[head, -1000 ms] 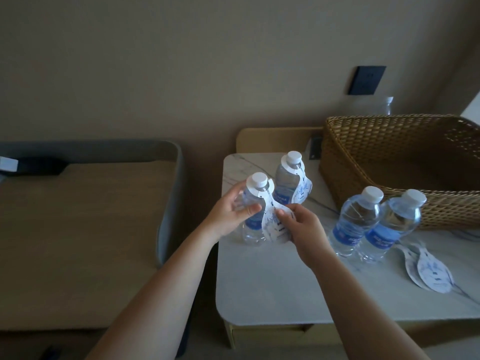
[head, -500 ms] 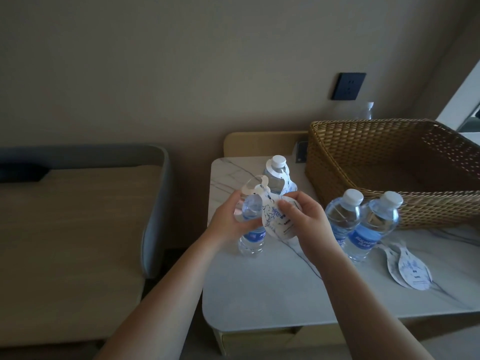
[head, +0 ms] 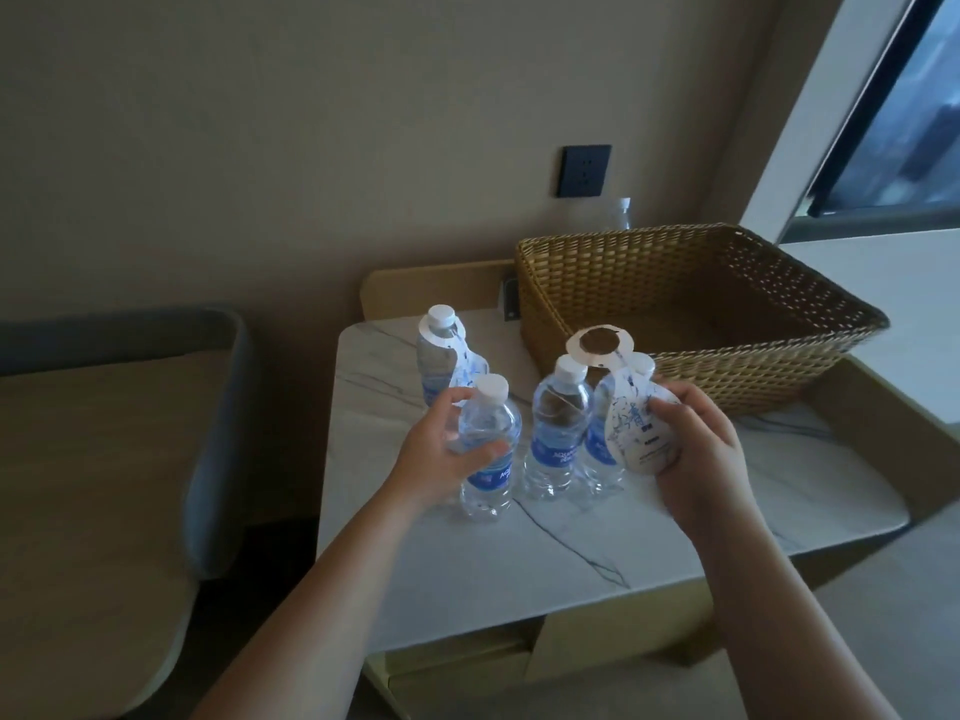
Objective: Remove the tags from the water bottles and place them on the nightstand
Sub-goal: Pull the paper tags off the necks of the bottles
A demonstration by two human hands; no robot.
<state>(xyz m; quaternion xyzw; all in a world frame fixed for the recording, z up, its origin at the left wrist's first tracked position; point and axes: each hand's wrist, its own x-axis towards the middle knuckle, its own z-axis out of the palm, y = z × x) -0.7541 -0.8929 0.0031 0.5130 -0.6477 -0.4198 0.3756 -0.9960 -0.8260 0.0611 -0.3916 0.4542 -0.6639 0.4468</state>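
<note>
Blue labels on middle bottle (head: 557,433) and held bottle (head: 488,449) read partly "AQU"; tag (head: 635,428) print illegible.

The bottles (head: 556,433) are clear with white caps and blue labels. The nightstand (head: 519,553) top is white marble veined grey; the basket (head: 675,283) is golden-brown woven wicker.

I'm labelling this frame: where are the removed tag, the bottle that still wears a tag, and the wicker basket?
Removed tag (head: 636,433): head view, its printed face.
Bottle that still wears a tag (head: 434,363): head view, its clear upper body.
Wicker basket (head: 613,293): head view, its front wall.
</note>
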